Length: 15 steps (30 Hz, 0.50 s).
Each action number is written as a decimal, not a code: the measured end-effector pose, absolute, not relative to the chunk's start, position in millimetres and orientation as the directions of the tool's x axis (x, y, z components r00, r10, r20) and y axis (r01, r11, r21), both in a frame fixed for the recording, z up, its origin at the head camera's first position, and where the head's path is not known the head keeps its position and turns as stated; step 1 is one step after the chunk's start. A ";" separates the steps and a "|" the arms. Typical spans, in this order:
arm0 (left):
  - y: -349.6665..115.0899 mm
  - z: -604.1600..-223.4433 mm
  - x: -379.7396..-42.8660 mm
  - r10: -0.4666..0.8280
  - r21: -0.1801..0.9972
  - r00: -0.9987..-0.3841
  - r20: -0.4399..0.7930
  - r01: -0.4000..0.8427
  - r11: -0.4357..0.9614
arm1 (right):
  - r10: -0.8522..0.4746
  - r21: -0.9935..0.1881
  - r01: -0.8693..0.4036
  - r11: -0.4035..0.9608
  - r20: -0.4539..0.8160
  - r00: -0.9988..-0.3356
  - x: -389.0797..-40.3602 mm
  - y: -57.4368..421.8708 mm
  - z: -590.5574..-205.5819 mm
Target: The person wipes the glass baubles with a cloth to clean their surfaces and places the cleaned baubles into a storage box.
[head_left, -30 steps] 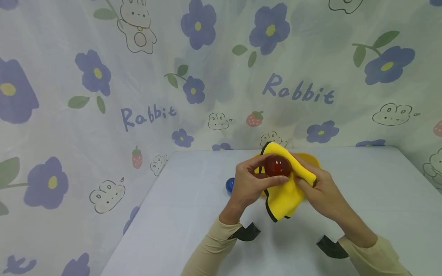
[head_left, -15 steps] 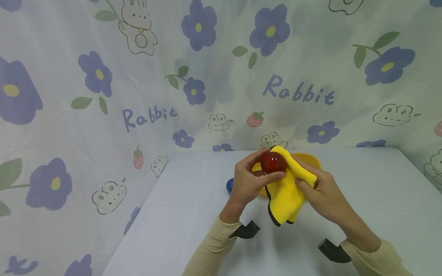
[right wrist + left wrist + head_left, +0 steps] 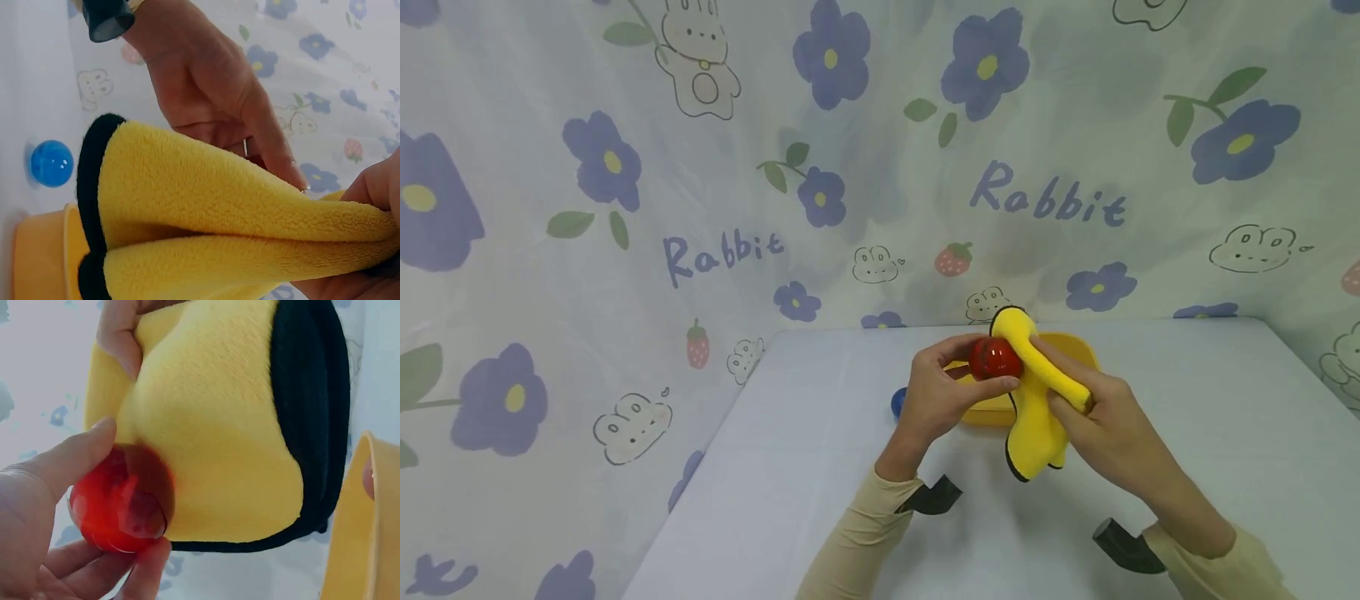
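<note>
A shiny, see-through red ball (image 3: 995, 359) is held above the table between the thumb and fingers of my left hand (image 3: 936, 396). In the left wrist view the red ball (image 3: 122, 499) touches a fuzzy yellow cloth (image 3: 206, 425) with a dark border. My right hand (image 3: 1108, 421) grips the folded yellow cloth (image 3: 1037, 408), whose lower end hangs down. From the right wrist view, the cloth (image 3: 187, 200) hides the ball and part of my left hand (image 3: 212, 94).
Behind the hands stands a yellow container (image 3: 992, 414) on the white table (image 3: 820, 483). A blue ball (image 3: 52, 164) lies on the table beside it, partly hidden by my left hand in the head view. A flower-printed curtain (image 3: 880, 167) hangs behind.
The cloth has shifted right off the ball's front and bunched more narrowly in my right hand. My left hand stays nearly in place, and the ball now shows a dark line.
</note>
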<state>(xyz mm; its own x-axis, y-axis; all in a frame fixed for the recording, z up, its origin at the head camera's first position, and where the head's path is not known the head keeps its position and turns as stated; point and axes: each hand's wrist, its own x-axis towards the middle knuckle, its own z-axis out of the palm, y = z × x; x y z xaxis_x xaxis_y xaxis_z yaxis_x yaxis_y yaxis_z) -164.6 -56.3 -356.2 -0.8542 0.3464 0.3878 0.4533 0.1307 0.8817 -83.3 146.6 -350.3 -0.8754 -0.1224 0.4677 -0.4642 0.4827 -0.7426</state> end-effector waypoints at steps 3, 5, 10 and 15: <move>-56.0 -357.0 -164.5 0.364 0.886 -0.852 0.376 0.446 0.129 | -0.125 -0.709 -0.497 0.500 0.509 -0.852 -83.2 146.8 -351.5; -55.7 -357.7 -164.0 0.377 0.890 -0.850 0.368 0.440 0.123 | -0.132 -0.679 -0.529 0.509 0.546 -0.828 -83.5 146.7 -353.0; -54.1 -358.4 -161.4 0.399 0.888 -0.840 0.367 0.445 0.119 | -0.158 -0.606 -0.599 0.523 0.623 -0.767 -87.2 147.0 -356.7; -53.4 -355.4 -156.1 0.419 0.886 -0.828 0.373 0.452 0.104 | -0.194 -0.556 -0.622 0.551 0.640 -0.744 -93.8 150.2 -360.5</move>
